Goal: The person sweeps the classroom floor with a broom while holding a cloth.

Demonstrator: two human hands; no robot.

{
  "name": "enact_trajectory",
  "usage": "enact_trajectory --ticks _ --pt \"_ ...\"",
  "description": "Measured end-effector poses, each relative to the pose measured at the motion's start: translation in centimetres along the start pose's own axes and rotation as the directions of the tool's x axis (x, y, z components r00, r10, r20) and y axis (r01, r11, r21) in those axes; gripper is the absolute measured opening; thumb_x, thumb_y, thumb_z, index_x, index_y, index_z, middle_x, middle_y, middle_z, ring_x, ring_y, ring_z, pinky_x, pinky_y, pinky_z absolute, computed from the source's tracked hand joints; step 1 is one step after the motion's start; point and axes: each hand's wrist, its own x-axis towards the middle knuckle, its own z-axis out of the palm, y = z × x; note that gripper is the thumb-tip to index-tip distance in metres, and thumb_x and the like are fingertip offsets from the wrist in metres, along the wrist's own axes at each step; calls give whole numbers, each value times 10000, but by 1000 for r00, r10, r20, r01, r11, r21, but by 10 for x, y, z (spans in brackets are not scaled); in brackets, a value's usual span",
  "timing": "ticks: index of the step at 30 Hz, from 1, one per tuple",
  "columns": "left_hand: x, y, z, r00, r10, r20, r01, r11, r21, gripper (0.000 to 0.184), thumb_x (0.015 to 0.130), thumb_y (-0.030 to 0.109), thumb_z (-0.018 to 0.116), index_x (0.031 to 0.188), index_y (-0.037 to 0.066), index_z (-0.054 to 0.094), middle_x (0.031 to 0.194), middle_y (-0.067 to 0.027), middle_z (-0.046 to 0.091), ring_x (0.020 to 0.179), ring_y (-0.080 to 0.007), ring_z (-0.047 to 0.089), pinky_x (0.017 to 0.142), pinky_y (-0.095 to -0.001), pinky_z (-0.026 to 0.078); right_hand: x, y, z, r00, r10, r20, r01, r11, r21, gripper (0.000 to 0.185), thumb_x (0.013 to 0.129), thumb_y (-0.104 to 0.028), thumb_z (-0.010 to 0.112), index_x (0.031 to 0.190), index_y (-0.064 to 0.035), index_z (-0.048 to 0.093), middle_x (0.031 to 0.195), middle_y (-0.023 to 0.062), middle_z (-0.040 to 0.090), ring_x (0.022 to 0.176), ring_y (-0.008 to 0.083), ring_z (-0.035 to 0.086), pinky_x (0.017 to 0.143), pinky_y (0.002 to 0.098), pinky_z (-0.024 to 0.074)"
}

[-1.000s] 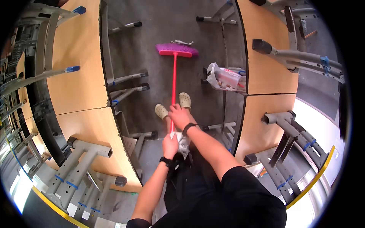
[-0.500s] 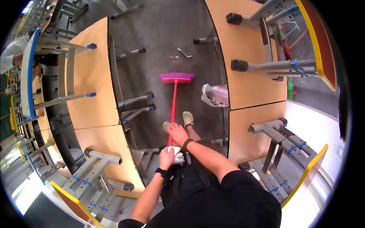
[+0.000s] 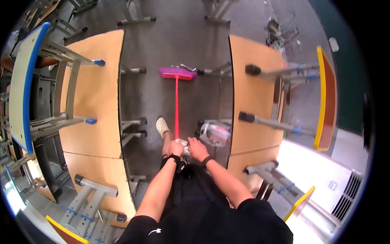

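Observation:
My left hand [image 3: 176,148] is closed round the upper end of a broom's red handle [image 3: 176,105], with crumpled white material [image 3: 185,147], perhaps tissue or cloth, beside it. The pink-purple broom head [image 3: 178,74] lies on the grey floor ahead of me. Small white litter pieces [image 3: 187,67] lie at the far side of its bristles. Off the handle, my right hand [image 3: 198,149] is beside the white material, its fingers partly stretched and apart. Whether its fingertips touch that material is hard to see.
Wooden desks carrying upturned stools flank the aisle: a left desk [image 3: 93,93] and a right desk [image 3: 256,97]. A plastic bag [image 3: 215,133] of rubbish hangs by the right desk. Metal desk feet [image 3: 136,122] jut into the aisle. My beige clog [image 3: 162,125] stands left of the handle.
My right hand has let go of the lower handle and come back near my left hand. The broom head has reached the litter. The view has shifted forward.

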Motion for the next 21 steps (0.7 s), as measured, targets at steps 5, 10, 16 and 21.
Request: enact_trajectory --ticks 5,10,16,21 --pt "105 99 -51 997 69 -40 -73 992 -100 381 899 297 622 1047 -42 712 1046 -306 692 1039 -468 659 908 -508 531 43 -18 -75 997 -54 -60 58 996 68 385 940 -171 554 1301 -43 526 1200 207 607 1009 411 640 850 505 541" --pt "135 165 -132 969 234 -85 -238 970 -46 367 892 290 595 975 -46 717 980 -318 682 1003 -482 652 859 -520 533 84 -53 -122 978 -45 -205 92 970 224 337 960 -201 558 1253 -35 559 1167 211 623 1027 419 629 865 502 528" --pt "131 176 -218 965 262 -30 -256 958 131 356 880 295 613 1016 -12 732 949 -283 702 965 -431 691 825 -465 543 169 -83 -159 980 -122 -159 176 901 396 325 943 -209 580 1220 -38 583 1137 212 650 1063 408 630 880 498 522" --pt "221 151 -209 976 203 74 -210 973 92 354 876 272 621 997 -41 735 891 -237 735 885 -318 740 793 -430 552 264 -76 -225 985 -167 47 138 917 374 301 954 -245 569 1171 -40 610 1095 215 660 1011 397 652 858 511 531"
